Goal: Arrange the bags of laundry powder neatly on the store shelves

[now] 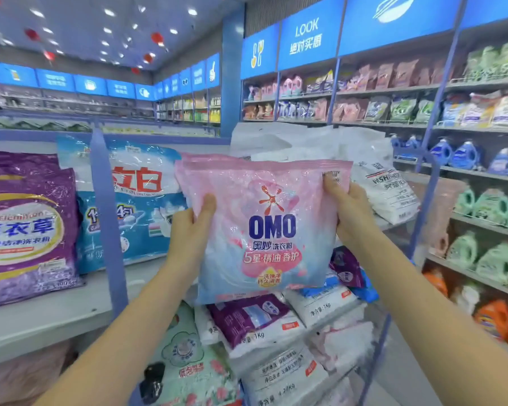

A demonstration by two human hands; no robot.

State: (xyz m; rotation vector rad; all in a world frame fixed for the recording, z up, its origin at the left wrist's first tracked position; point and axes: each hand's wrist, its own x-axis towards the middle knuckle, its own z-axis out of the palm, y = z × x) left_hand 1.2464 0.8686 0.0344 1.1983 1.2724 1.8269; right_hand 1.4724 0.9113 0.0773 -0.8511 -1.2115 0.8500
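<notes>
I hold the pink OMO bag upright in the air with both hands, near the right end of the shelf. My left hand pinches its left edge, thumb on the front, the other fingers hidden behind. My right hand clamps the top right corner the same way. Toward the shelf's left end a purple bag and a blue-and-white bag stand side by side. Mixed bags lie heaped on the tier below.
</notes>
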